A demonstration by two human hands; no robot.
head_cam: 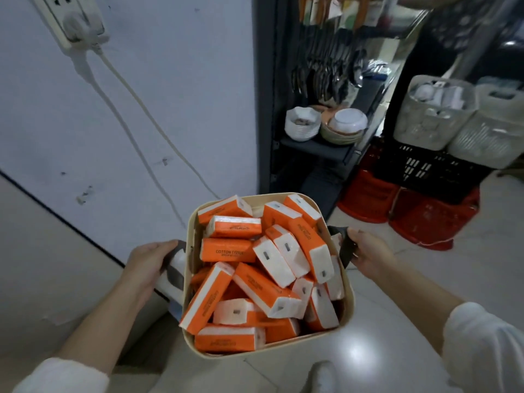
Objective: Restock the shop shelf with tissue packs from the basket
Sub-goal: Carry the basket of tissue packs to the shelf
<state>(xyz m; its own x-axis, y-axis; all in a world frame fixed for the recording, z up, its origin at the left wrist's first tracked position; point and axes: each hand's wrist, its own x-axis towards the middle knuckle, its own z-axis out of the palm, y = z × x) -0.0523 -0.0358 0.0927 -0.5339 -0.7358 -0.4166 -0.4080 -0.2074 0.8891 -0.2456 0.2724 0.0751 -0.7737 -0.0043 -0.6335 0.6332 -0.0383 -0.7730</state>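
Both hands carry the cream basket (344, 285) above the pale tiled floor (397, 293): the left hand (147, 263) has its grip clenched on the dark left handle (175, 268), the right hand (368, 255) grasping the dark right handle (344, 246). Orange-and-white tissue packs (263, 276) lie heaped loosely inside the basket, filling it. The dark shop shelf (320, 148) stands ahead, near the white wall (141, 109), holding bowls (326, 124)

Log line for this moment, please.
phase: carrying | left hand: on basket handle | right hand: on basket handle | basket: full of tissue packs | shelf: ahead
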